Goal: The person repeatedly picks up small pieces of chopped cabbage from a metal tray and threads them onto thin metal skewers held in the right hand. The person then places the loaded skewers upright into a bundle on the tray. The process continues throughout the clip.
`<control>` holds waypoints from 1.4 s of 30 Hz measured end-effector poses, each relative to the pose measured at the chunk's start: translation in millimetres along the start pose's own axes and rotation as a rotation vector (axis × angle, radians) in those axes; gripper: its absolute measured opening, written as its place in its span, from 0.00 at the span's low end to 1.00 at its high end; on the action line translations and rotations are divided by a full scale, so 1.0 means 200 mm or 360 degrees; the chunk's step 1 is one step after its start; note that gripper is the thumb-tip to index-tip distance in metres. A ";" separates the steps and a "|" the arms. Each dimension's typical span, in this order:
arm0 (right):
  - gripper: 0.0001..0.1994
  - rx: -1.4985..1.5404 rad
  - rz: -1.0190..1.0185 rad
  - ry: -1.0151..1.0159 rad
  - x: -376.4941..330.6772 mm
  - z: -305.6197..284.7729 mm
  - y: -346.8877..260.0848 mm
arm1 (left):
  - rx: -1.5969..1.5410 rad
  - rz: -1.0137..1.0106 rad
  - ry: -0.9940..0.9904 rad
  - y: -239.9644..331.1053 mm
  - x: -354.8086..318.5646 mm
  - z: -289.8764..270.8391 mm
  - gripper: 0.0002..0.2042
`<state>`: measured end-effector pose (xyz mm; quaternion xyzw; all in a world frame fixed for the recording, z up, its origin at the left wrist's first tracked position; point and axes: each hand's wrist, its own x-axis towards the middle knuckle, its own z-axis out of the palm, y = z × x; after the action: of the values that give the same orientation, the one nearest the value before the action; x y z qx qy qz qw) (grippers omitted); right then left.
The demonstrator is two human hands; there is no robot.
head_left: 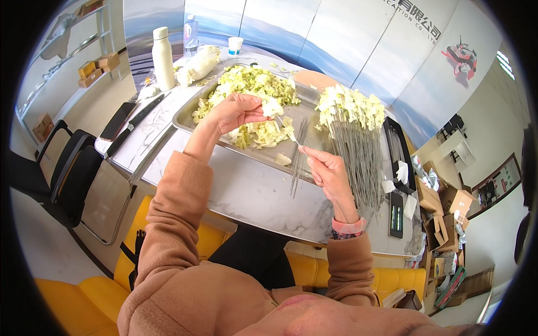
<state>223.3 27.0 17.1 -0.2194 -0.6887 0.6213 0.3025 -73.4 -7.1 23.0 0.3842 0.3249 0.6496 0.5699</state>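
While the right hand [328, 171] closes in a tight pinch on one thin skewer [296, 139], the left hand [238, 112], nearly closed, grips one cabbage piece [273, 106] above the metal tray [307, 106]. The skewer's long axis runs forward and leftward from the right hand, the nearer to its rear end, toward that piece; whether it pierces the leaf cannot be told. Counted on the counter [263, 201]: one knife [130, 128], one cream flask [163, 61], one paper cup [235, 46]; loaded skewers [358, 151], too dense to count.
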 end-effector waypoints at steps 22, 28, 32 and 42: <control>0.16 -0.0024 -0.0043 0.0029 0.00 0.02 -0.02 | -0.0482 0.0041 -0.0111 -0.18 0.04 0.13 0.05; 0.16 0.0011 -0.0026 0.0044 0.00 0.03 -0.01 | -0.0589 0.0230 0.0051 -0.19 0.04 0.18 0.09; 0.16 0.0039 -0.0030 0.0033 0.00 0.03 -0.02 | -0.0562 0.0288 0.0073 -0.21 0.06 0.17 0.08; 0.17 0.0082 -0.0053 0.0062 0.00 0.02 0.00 | -0.0504 0.0095 0.0125 -0.25 0.04 0.25 0.05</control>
<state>220.0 24.4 17.4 -0.2121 -0.6701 0.6294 0.3316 -5.8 8.0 5.4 0.2733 0.2290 0.7239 0.5906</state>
